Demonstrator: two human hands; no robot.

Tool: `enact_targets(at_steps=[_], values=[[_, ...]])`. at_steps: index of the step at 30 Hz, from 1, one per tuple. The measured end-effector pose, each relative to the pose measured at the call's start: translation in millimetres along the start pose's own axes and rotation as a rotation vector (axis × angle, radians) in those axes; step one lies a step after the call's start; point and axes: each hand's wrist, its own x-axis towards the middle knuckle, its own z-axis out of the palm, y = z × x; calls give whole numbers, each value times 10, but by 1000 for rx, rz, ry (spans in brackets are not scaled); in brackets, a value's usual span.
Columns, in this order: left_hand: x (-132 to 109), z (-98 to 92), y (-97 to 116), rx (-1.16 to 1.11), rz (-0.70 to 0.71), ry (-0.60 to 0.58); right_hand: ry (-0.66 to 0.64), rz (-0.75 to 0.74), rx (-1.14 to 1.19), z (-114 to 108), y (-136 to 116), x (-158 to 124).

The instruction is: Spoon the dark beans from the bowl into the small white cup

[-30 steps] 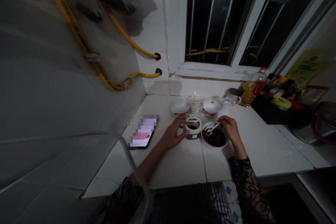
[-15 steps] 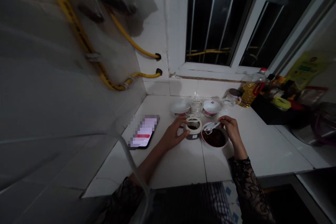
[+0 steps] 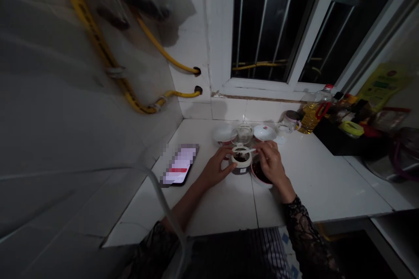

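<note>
My left hand [image 3: 218, 166] grips the side of a small seasoning jar [image 3: 241, 169], thumb in front and fingers behind its white rim. The jar's clear lid [image 3: 243, 133] is flipped up at the back, and dark contents show inside. Between the fingers of my right hand [image 3: 272, 161] is a small white spoon [image 3: 248, 151], its head over the jar's mouth. Beneath that hand, a bowl [image 3: 261, 174] of dark red-brown sauce stands just right of the jar, partly covered by the hand.
Behind the jar stand two white bowls [image 3: 224, 133] with red patterns. A phone [image 3: 181, 165] with a lit screen lies on the left. An oil bottle [image 3: 312, 111], a glass jug [image 3: 290, 123] and a black box [image 3: 337, 137] of condiments are at the back right. A pale cable [image 3: 160, 194] crosses the near left.
My right hand has moved left with the spoon, from the sauce bowl to the jar's opening. My left hand keeps its grip on the jar.
</note>
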Motion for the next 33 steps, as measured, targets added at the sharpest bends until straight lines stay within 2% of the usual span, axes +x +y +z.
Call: enact_targets(at_steps=[2,4,8,10,12,17,19,25,33], values=[[-1,3,-9,-7,7,1,-91,-168,-70,-10,-26,-8],[-1,4,-16,-7,9,0,-55,-179,-86,-64,6,-14],[-6,3,-24,14,4,2,169,124,-79,-267,209,-42],[-10,3,-26,17,6,4,159,279,-103,-365,332,-61],[-13,3,-25,14,4,-1,85,356,-139,-419,423,-74],[-9,-3,-9,8,3,2,-176,321,-92,-349,442,-68],[-5,-2,-6,3,9,0,-216,341,-33,-305,416,-63],[-7,13,-34,12,13,8,-105,563,119,-329,426,-72],[-5,3,-29,3,4,-3,-8,632,270,-350,489,-55]])
